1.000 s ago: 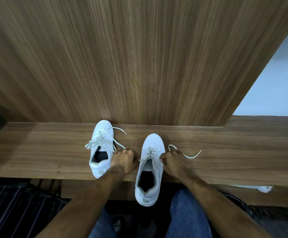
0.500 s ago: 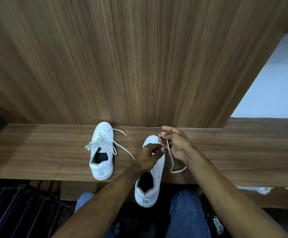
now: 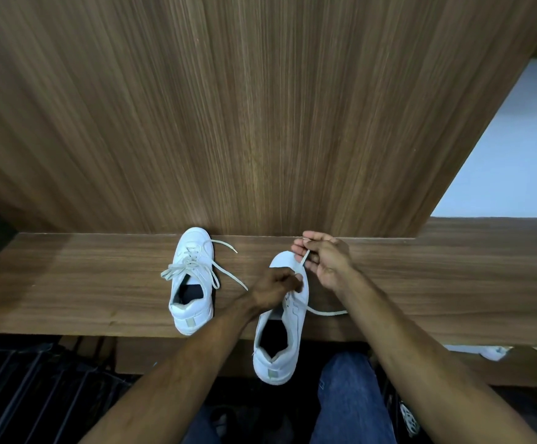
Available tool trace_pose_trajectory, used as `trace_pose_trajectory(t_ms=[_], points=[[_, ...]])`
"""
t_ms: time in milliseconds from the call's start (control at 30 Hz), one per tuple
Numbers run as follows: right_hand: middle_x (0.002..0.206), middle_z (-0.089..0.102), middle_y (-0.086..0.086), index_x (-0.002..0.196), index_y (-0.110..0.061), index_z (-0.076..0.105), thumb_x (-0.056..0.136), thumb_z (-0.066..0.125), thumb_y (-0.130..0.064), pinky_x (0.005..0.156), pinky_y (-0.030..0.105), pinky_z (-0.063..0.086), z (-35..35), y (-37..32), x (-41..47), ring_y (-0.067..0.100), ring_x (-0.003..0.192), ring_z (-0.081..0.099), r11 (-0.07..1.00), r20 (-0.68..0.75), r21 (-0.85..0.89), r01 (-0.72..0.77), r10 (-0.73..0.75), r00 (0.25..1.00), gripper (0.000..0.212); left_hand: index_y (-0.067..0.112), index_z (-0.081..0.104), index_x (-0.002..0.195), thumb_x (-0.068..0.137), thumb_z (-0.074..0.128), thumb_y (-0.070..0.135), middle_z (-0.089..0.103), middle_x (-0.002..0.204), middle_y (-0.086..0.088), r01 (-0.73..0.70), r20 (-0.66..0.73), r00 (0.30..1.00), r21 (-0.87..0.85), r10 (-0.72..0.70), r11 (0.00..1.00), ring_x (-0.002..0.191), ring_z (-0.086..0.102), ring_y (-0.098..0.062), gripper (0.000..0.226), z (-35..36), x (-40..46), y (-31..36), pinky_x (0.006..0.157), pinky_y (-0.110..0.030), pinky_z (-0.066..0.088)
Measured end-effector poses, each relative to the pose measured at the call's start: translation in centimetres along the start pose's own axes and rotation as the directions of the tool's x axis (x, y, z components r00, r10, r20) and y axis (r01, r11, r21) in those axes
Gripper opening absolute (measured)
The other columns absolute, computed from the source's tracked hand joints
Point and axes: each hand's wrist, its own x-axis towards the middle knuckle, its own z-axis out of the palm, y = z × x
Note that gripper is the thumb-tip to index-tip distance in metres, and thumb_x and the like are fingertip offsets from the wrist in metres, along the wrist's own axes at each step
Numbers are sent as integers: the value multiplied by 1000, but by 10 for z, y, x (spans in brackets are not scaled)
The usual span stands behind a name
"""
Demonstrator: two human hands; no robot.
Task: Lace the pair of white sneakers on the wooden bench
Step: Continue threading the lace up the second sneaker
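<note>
Toe toward the panel, heel overhanging the tabletop (image 3: pixel 68 283), the right sneaker (image 3: pixel 284 328) has its lace (image 3: pixel 304 261) pinched by the right hand (image 3: pixel 324 261), while the left hand (image 3: pixel 276 291) grips its eyelets.

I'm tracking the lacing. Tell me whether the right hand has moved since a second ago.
Yes. The right hand has gone from beside the sneaker near the front edge of the bench up toward the back panel, pinching the lace.

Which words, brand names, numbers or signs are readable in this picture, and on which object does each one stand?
None can be read.
Left sneaker: its grey heel tab shows no legible mark.
Right sneaker: its grey heel tab is also plain or too small to read.
Wooden bench: only wood grain, no text.
</note>
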Motion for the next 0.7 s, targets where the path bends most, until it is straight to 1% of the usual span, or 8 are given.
trace_pose_trajectory(t_ms=[100, 267, 333, 367, 433, 500, 600, 700], points=[[85, 69, 11, 94, -8, 60, 93, 50, 5, 71, 32, 56, -29, 4, 8, 19, 76, 68, 997, -149, -69, 34, -44, 988, 16, 20, 58, 69, 98, 53, 19, 57, 72, 3, 45, -129, 991, 80, -34, 996, 69, 50, -5, 29, -23, 4, -14, 70, -18, 40], [76, 65, 10, 83, -11, 57, 93, 49, 7, 72, 32, 53, -79, 26, 12, 15, 54, 65, 993, -308, -115, 8, -43, 950, 22, 15, 50, 65, 95, 58, 25, 43, 63, 5, 91, -211, 976, 144, -59, 985, 60, 39, -8, 33, -61, 0, -32, 58, -19, 32], [78, 66, 11, 85, -13, 59, 93, 50, 4, 65, 31, 52, -88, 38, 15, 15, 58, 63, 978, -318, -207, -16, -52, 947, 20, 17, 49, 62, 94, 59, 26, 42, 61, 6, 84, -255, 966, 140, -46, 987, 58, 39, -7, 35, -69, 0, -32, 58, -19, 32], [82, 68, 13, 86, -14, 62, 92, 52, 3, 64, 32, 52, -90, 44, 18, 16, 61, 63, 944, -313, -330, -6, -103, 944, 21, 17, 50, 62, 94, 60, 27, 44, 62, 5, 76, -270, 962, 137, -36, 988, 59, 40, -8, 35, -72, 1, -31, 59, -21, 33], [97, 71, 12, 91, -18, 69, 88, 58, 0, 77, 36, 55, -89, 51, 23, 19, 79, 66, 728, -224, -683, 62, -290, 931, 22, 14, 51, 66, 93, 60, 28, 44, 64, 1, 40, -263, 965, 144, -1, 989, 62, 41, -11, 32, -72, 3, -25, 62, -25, 34], [113, 65, -1, 110, -19, 69, 85, 65, -9, 92, 29, 49, -77, 51, 20, 14, 100, 61, 461, -14, -869, 179, -384, 923, 27, 12, 54, 68, 92, 62, 28, 47, 64, 0, -1, -221, 975, 177, 41, 984, 63, 42, -11, 30, -67, 6, -20, 64, -27, 37], [115, 56, -5, 122, -16, 64, 86, 68, -17, 88, 22, 39, -47, 43, 5, 11, 106, 53, 304, 330, -858, 414, -291, 898, 36, 19, 59, 65, 90, 65, 26, 55, 63, 2, -47, -122, 990, 219, 75, 975, 59, 48, -6, 27, -49, 12, -11, 62, -25, 40], [103, 69, 3, 101, -13, 74, 90, 64, -17, 75, 26, 39, -27, 42, -2, 14, 93, 60, 190, 486, -826, 530, -234, 842, 16, 25, 58, 60, 89, 67, 23, 58, 61, 1, -72, -106, 989, 246, 100, 967, 59, 51, -8, 30, -34, 14, -10, 62, -27, 41]])
